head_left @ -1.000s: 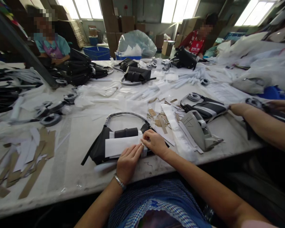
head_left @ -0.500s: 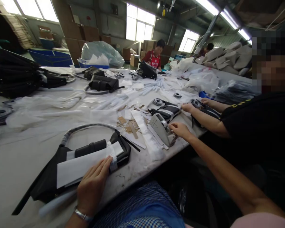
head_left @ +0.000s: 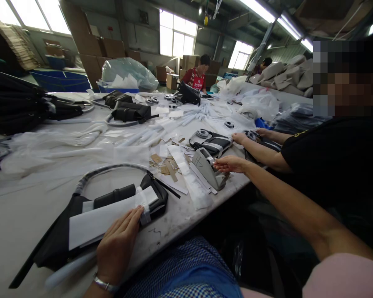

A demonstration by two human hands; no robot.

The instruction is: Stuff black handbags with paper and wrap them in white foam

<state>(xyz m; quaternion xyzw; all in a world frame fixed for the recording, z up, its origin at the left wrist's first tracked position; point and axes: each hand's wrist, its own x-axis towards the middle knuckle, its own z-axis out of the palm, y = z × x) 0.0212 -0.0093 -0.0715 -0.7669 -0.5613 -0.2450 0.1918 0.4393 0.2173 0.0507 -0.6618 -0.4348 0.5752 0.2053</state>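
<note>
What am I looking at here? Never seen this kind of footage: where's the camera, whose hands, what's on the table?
There is no machine: a person works with bare hands, and one camera worn on their head looks forward and down.

The left hand, with a bracelet at the wrist, lies flat on a white paper sheet that wraps a black folded item with a curved gray handle. The right hand reaches out, open, to a gray tape dispenser and holds nothing.

The white table also carries cardboard strips, clear plastic bags and more black folded items. The arm in the black sleeve belongs to a co-worker on the right; another person sits at the far end.
</note>
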